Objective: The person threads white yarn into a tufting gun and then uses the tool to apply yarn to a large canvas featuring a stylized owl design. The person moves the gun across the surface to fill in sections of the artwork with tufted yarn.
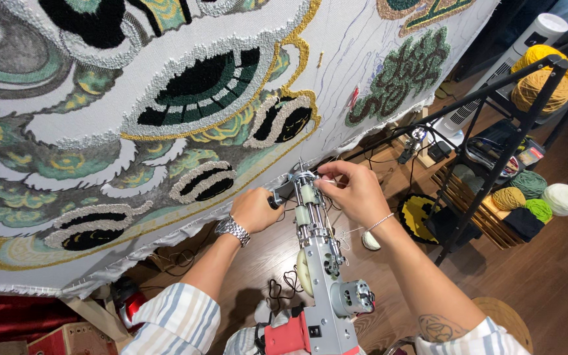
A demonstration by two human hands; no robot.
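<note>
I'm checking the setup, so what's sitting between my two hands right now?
In the head view, the front end of the tufting gun lies between the left hand and the right hand, just below the tufted cloth.

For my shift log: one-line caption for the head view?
Left hand grips the tufting gun handle, right hand pinches at its tip, beside the tufted cloth.

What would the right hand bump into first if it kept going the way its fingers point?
Most likely the front tip of the tufting gun, which the right hand already pinches; just beyond is the tufted cloth, though depth is unclear.
</note>
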